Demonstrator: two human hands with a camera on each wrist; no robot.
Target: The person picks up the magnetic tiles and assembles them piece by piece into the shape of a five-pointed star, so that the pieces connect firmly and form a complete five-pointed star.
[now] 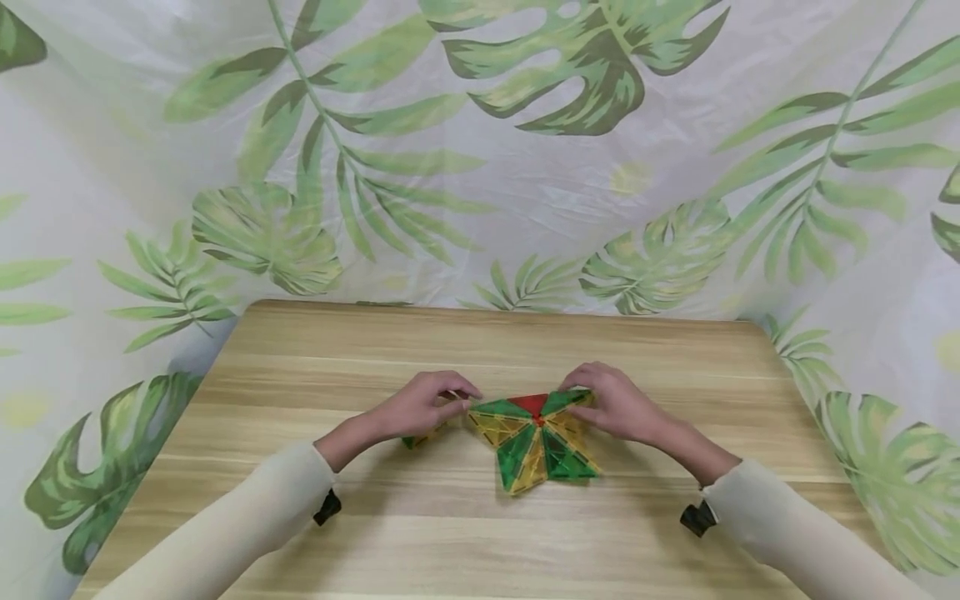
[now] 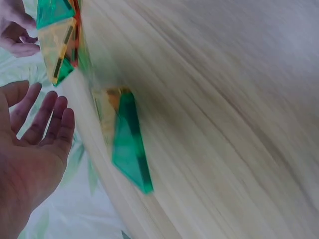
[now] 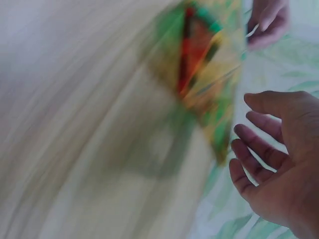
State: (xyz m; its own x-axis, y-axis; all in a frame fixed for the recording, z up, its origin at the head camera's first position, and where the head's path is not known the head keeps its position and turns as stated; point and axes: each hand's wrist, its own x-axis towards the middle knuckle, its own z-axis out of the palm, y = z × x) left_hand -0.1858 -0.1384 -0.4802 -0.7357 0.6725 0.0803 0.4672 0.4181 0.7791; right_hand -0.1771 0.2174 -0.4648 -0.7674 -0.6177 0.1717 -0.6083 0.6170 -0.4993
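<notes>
A star-shaped build of see-through magnetic tiles (image 1: 558, 454), green and yellow with a red triangle (image 1: 529, 404), stands on the table. My left hand (image 1: 427, 404) is by its left tip; in the left wrist view that hand (image 2: 35, 154) shows spread fingers and an empty palm. A smaller green and yellow tile piece (image 2: 130, 144) lies beside it, partly hidden by the hand in the head view. At the star's right tip is my right hand (image 1: 618, 404). The right wrist view shows this hand (image 3: 284, 169) with loosely bent fingers, just apart from the blurred star.
The wood-grain table (image 1: 360, 533) reaches back to a leaf-print cloth (image 1: 420, 208) that hangs behind and at both sides. Small black devices (image 1: 697, 518) sit at the cuffs of both pale sleeves.
</notes>
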